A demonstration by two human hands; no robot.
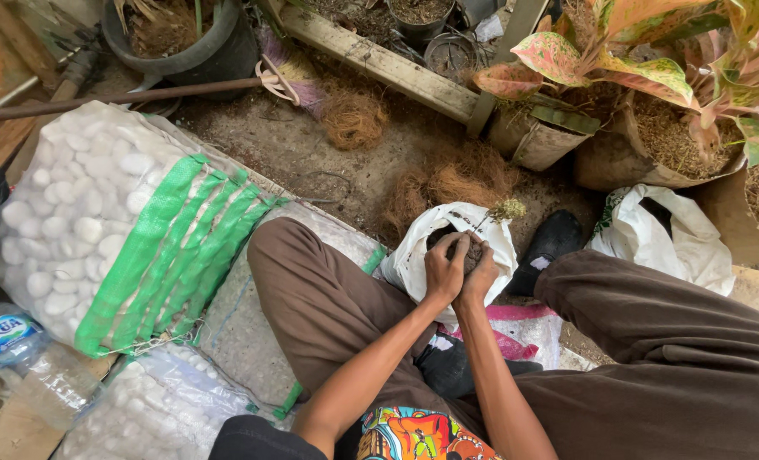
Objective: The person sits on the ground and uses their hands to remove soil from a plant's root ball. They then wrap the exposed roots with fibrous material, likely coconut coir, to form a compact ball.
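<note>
Cupping a half-hidden dark clump over the white bag, both hands' fingers clamp it.

Bare sandy ground lies open ahead of the white plastic soil bag. The clear sack of white pebbles blocks the left, tufts of brown coconut fibre and a wooden beam crowd beyond, and a crumpled white plastic bag closes the right.

Green-striped sack of white pebbles lies left; blue-labelled clear bottle beside it; white bag centre.
</note>
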